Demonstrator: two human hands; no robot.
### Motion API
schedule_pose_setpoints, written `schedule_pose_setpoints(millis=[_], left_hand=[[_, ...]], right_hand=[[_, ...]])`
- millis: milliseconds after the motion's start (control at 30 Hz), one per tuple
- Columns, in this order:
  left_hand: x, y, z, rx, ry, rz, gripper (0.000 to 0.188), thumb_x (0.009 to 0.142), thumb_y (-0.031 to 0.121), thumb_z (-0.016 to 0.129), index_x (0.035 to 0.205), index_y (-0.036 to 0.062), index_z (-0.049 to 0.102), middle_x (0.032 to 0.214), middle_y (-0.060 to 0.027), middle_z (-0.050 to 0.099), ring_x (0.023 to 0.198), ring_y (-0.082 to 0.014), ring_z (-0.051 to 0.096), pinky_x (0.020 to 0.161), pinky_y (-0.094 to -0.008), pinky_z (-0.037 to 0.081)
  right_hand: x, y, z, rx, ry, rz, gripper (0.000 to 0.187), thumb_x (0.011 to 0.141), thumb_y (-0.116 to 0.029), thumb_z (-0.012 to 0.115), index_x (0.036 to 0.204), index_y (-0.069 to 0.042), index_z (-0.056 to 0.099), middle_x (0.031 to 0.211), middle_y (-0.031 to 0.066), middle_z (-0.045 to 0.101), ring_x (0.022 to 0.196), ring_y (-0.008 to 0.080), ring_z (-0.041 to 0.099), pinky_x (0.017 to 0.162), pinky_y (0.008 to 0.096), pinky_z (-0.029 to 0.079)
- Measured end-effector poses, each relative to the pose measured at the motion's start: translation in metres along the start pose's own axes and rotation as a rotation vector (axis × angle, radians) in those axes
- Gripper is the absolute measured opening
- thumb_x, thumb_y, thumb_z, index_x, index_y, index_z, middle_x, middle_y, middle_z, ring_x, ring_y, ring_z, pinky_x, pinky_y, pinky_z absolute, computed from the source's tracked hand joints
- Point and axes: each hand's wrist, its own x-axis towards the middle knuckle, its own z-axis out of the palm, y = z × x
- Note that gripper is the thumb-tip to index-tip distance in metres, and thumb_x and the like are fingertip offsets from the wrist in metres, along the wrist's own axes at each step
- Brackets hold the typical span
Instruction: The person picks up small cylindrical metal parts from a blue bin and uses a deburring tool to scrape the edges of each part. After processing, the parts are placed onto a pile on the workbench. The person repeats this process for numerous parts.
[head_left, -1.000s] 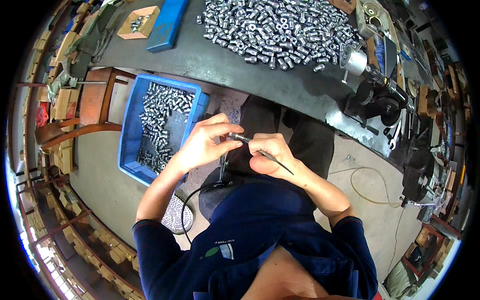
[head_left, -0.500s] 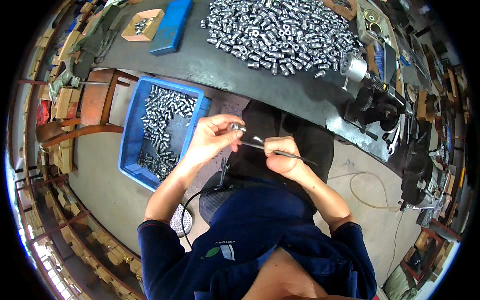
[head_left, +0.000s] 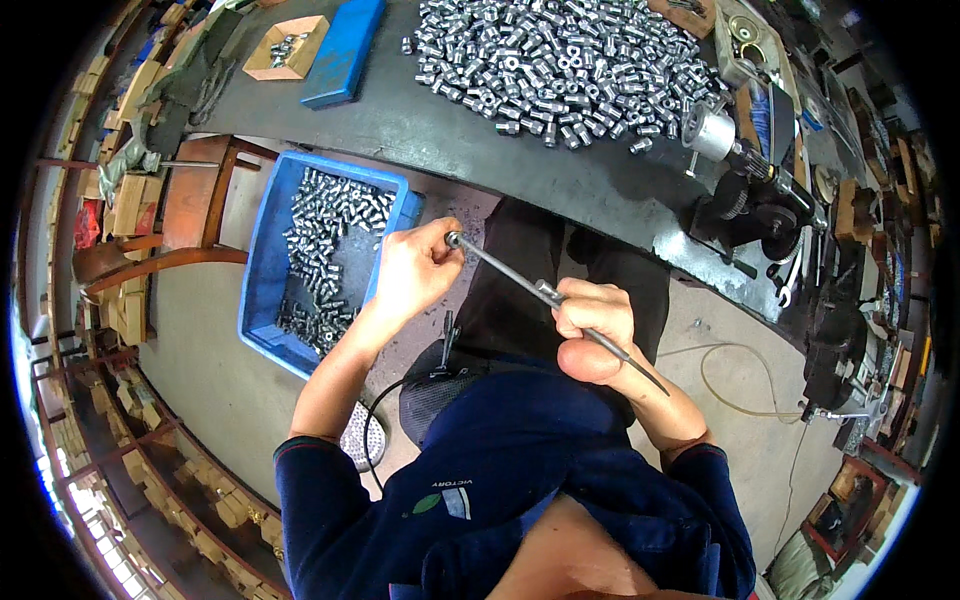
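Pinched fitting in left grip, clamped rod in right grip, short of the near edge of the surface. Probably felt light, stiff, sturdy, perhaps slick; seemed best taken by fitting's sides and rod's middle.

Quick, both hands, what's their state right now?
Left hand: closed, pinching a small metal fitting.
Right hand: closed, holding a slim grey rod.
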Motion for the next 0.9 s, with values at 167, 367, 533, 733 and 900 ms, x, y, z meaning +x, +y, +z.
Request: schedule_pose_setpoints(millis=[167,367,533,733,900], left_hand=[[0.000,0.002,0.002,-0.040,-0.003,-0.014,0.023,0.063,0.003,0.063,0.086,0.0033,0.063,0.054,-0.0099,0.054,0.047,-0.0209,0.056,0.047,-0.0303,0.044],[-0.004,0.011,0.005,-0.047,-0.066,0.081,0.023,0.063,0.005,0.065,0.085,0.0055,0.063,0.055,-0.0096,0.055,0.048,-0.0222,0.057,0.047,-0.0318,0.045],[-0.004,0.008,0.019,-0.081,-0.092,0.073,0.023,0.061,0.007,0.067,0.083,0.0058,0.063,0.053,-0.0080,0.054,0.047,-0.0222,0.057,0.045,-0.0324,0.044],[0.006,-0.017,-0.005,0.007,0.041,-0.022,0.013,0.066,0.005,0.064,0.079,0.0041,0.063,0.046,-0.0079,0.045,0.038,-0.0165,0.047,0.042,-0.0303,0.040],[0.058,-0.009,0.005,0.016,-0.025,0.077,0.016,0.069,0.015,0.065,0.079,0.0027,0.063,0.050,-0.0113,0.052,0.046,-0.0265,0.057,0.046,-0.0340,0.043]], right_hand=[[0.005,-0.006,0.000,0.015,-0.041,0.047,0.039,0.071,-0.031,0.059,0.055,-0.006,0.033,0.055,0.0047,0.031,0.044,0.0183,0.033,0.041,0.0312,0.021],[0.022,-0.006,0.003,-0.039,-0.214,0.106,0.036,0.071,-0.029,0.059,0.058,-0.004,0.036,0.057,0.0089,0.035,0.047,0.0257,0.039,0.044,0.0339,0.028],[0.029,0.036,0.033,-0.019,-0.124,0.078,0.026,0.069,-0.017,0.060,0.060,-0.004,0.039,0.059,0.0106,0.040,0.049,0.0263,0.044,0.045,0.0344,0.030],[0.011,0.005,-0.008,0.061,-0.059,0.133,0.037,0.074,-0.025,0.056,0.056,-0.003,0.032,0.056,0.0056,0.030,0.047,0.0174,0.030,0.044,0.0319,0.022],[-0.003,-0.002,-0.004,0.090,-0.010,0.130,0.042,0.081,-0.029,0.053,0.056,-0.004,0.031,0.055,0.0046,0.028,0.045,0.0152,0.030,0.043,0.0315,0.019]])
